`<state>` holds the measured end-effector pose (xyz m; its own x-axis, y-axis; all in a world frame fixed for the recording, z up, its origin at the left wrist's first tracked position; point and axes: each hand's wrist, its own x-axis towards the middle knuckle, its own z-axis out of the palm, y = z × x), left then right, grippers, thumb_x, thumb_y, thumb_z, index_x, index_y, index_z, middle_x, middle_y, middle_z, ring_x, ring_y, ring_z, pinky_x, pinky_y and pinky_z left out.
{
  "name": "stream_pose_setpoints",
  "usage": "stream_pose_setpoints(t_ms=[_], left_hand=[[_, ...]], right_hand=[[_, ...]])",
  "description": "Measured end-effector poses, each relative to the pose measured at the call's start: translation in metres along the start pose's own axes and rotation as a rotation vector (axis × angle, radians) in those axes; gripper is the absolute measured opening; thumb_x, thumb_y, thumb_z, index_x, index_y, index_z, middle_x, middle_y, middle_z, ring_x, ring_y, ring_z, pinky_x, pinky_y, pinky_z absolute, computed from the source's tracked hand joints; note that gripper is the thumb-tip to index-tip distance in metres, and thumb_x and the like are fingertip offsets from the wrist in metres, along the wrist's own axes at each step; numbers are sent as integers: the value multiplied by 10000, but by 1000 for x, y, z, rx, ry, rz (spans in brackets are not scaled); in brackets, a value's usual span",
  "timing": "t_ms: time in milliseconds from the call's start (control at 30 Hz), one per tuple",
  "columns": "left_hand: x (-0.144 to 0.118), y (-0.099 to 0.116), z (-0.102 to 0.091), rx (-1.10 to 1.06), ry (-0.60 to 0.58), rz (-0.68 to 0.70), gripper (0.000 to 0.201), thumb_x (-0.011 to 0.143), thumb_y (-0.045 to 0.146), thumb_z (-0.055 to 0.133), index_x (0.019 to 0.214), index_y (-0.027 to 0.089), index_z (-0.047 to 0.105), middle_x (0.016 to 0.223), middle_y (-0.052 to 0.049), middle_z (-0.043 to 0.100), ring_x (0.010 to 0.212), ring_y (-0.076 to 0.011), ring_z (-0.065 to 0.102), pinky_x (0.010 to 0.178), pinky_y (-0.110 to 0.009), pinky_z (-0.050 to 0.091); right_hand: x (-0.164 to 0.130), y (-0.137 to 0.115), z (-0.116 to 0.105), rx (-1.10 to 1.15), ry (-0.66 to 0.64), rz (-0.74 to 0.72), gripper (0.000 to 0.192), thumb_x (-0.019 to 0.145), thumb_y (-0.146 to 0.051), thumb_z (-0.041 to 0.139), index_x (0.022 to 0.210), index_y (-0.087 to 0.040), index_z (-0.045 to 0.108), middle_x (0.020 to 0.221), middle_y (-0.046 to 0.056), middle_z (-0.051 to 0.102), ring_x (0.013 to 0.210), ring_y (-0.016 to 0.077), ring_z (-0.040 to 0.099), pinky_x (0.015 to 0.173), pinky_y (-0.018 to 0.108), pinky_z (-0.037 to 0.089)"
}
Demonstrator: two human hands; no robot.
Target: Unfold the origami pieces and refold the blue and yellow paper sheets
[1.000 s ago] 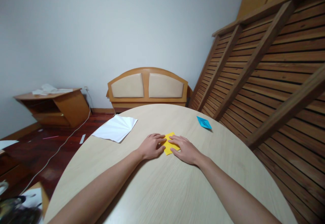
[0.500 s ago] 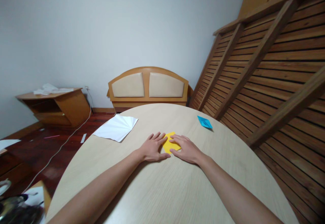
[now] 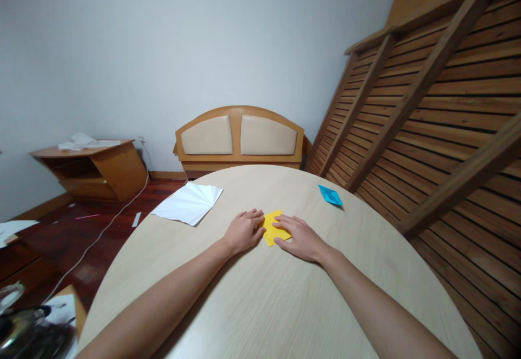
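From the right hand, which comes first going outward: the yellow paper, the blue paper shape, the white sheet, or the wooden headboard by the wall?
1. Yellow folded paper, under the right hand fingertips, touching.
2. Blue folded paper, farther back on its right.
3. White creased sheet, across the table to the left.
4. Headboard, beyond the table, against the wall.

Bare forearms, bare hands (image 3: pixel 268 237), no sleeves

Both bare forearms reach forward from the lower corners and converge toward the middle. The left hand (image 3: pixel 242 232) lies palm down with its fingers curled loosely inward, knuckles raised. The right hand (image 3: pixel 299 237) lies flatter, fingers stretched toward the left hand, the two hands' fingertips close together but apart.
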<state>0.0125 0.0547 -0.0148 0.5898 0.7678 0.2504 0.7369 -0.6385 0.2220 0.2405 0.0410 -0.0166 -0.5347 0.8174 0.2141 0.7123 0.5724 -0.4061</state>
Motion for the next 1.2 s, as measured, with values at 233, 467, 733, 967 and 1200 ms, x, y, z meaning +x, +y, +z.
stream_pose_setpoints(t_ms=[233, 467, 733, 967, 1200], left_hand=[[-6, 5, -3, -64, -48, 9, 469, 913, 439, 533, 1320, 210, 578, 1456, -85, 509, 1343, -230, 484, 1114, -357, 406], [-7, 11, -8, -1, -77, 24, 574, 898, 522, 517, 1385, 222, 553, 1487, -92, 467, 1356, -269, 465, 1124, -393, 388], [-8, 8, -6, -9, -84, 96, 557, 912, 486, 510, 1396, 213, 537, 1502, -104, 446, 1373, -283, 440, 1126, -407, 378], [-8, 15, -12, -88, -133, 270, 544, 904, 452, 539, 1396, 219, 533, 1512, -102, 432, 1386, -282, 421, 1150, -402, 336], [-7, 14, -12, -107, -139, 262, 536, 905, 467, 537, 1393, 242, 538, 1533, -83, 401, 1400, -275, 401, 1160, -412, 314]], right_hand=[[-1, 0, 1, -49, -44, 54, 629, 874, -592, 537, 1402, -250, 525, 1521, 87, 433, 1442, 273, 314, 1184, 513, 188], [-2, 13, 0, -62, -106, 87, 660, 910, -609, 466, 1484, -286, 414, 1593, 35, 301, 1487, 289, 196, 1200, 524, 139], [-9, 36, -18, -55, -13, -9, 486, 942, -437, 474, 1385, -253, 558, 1462, 34, 519, 1447, 283, 295, 1184, 499, 229], [-5, 16, -15, -7, -50, -99, 531, 915, -452, 523, 1410, -259, 526, 1434, 35, 550, 1412, 277, 359, 1174, 482, 254], [-6, 14, -15, -62, -118, -27, 678, 878, -522, 548, 1492, -271, 406, 1534, 37, 422, 1468, 293, 239, 1192, 489, 192]])
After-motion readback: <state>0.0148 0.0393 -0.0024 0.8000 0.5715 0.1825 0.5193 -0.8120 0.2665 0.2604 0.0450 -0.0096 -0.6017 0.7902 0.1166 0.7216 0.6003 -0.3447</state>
